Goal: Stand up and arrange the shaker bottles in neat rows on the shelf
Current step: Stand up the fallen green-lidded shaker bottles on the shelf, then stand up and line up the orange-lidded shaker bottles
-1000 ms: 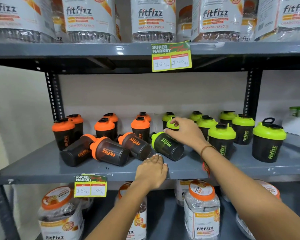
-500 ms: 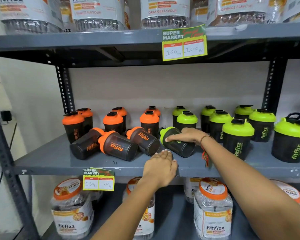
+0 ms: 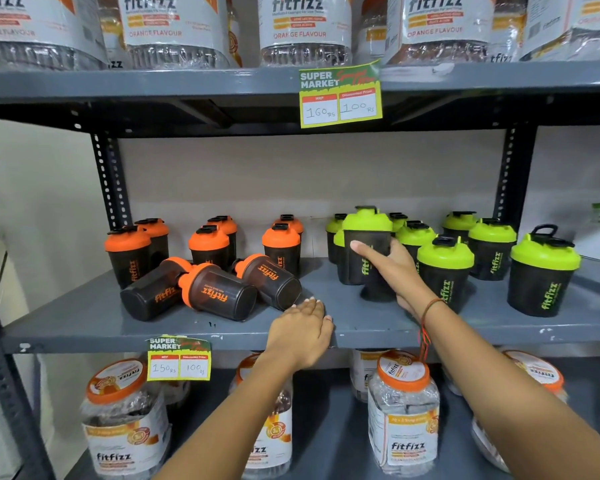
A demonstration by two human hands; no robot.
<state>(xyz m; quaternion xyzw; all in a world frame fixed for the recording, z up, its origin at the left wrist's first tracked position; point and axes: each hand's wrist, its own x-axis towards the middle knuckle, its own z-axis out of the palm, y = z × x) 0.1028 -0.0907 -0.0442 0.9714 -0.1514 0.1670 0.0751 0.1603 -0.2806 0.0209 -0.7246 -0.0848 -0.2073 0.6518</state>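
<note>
The right hand (image 3: 394, 268) grips a green-lidded shaker bottle (image 3: 368, 247) around its dark body, the fingers wrapped around it and the index finger stretched along the front. The bottle is upright and it seems lifted a little above the grey shelf (image 3: 84, 323), but I cannot tell for sure if its bottom touches the surface. It is in front of the other green-lidded bottles (image 3: 445, 268), which stand upright in rows on the right half of the shelf. The left hand (image 3: 300, 332) lies flat on the front edge of the shelf, palm down, with the fingers straight and close together, and it holds nothing. Just beyond its fingertips, three orange-lidded bottles (image 3: 219, 294) lie on their sides, touching each other, with the lids pointing toward the back left. Behind them, six orange-lidded bottles (image 3: 281, 247) stand upright in pairs near the wall. A yellow price tag (image 3: 179, 358) hangs on the front edge of this shelf, and another price tag (image 3: 340, 95) hangs on the shelf above. Large clear jars (image 3: 404, 410) with orange lids stand on the lower shelf, and more jars of the same brand fill the top shelf.
</note>
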